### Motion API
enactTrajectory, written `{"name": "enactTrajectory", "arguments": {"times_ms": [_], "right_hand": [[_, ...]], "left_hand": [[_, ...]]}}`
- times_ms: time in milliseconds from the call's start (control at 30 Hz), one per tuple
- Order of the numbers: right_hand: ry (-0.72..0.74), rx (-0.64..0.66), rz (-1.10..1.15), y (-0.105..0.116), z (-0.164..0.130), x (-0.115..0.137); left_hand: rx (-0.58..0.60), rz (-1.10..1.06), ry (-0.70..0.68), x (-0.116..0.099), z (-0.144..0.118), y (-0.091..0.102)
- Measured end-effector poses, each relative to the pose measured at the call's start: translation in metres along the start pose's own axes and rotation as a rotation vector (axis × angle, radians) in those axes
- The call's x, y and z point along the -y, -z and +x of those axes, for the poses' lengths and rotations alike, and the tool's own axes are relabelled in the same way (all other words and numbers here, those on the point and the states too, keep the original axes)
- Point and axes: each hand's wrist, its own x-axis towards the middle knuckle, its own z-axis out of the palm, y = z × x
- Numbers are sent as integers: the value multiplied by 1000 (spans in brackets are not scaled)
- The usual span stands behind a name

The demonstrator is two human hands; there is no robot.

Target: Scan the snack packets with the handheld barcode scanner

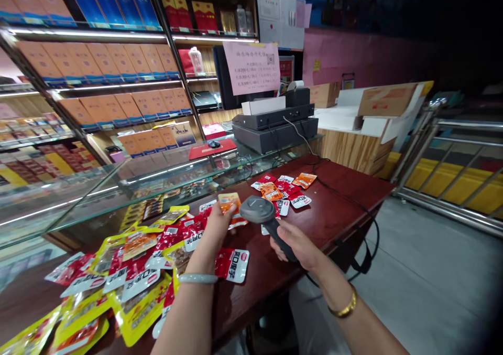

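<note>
Scanner (262, 212) gripped in right hand (299, 245), aimed at packet (229, 203).

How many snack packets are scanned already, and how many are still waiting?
A small group of packets lies apart, seemingly done. The left hand holds an orange packet before the scanner gripped by the right hand. The big pile looks left.

Single head-worn view, forward and down, wide angle.
Camera sits above the near edge of the wooden counter (338, 208), close over both forearms; it faces across the counter toward the glass display case (118, 187) and shelving (98, 61) at left, aisle floor (432, 281) at right. Edges bow outward.
</note>
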Motion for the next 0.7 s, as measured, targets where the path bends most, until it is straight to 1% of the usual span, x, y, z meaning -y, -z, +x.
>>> {"name": "enactTrajectory", "arguments": {"times_ms": [33,67,100,133,167,200,267,300,333,367,433,500,600,700], "right_hand": [[-3,-4,2,0,0,0],[-4,-8,5,0,0,0],[-4,-11,10,0,0,0],[-3,-12,14,0,1,0],[-4,-12,15,0,1,0],[-4,-11,16,0,1,-1],[-8,-9,20,0,1,-1],[-12,-8,23,1,2,-2],[-15,-5,27,1,2,-2],[-17,-3,31,1,2,-2],[-18,0,34,2,2,-3],[-16,-3,34,2,2,-3],[-13,-9,30,2,3,-4],[-6,-12,23,2,3,-4]], "left_hand": [[83,-132,-31,0,-1,-4],[143,-212,-55,0,-1,-7],[165,-227,-75,0,-1,-7],[143,-171,-100,0,-1,-5],[80,-50,-128,1,0,-1],[-4,119,-156,1,0,5],[-183,514,-189,1,0,19],[-251,694,-180,2,-1,27],[-294,840,-147,2,-2,32],[-312,947,-94,3,-3,37],[-274,1059,26,6,-5,40],[-204,1102,90,9,-5,38],[-91,1131,45,12,-3,34],[10,1081,-15,11,1,36]]}}
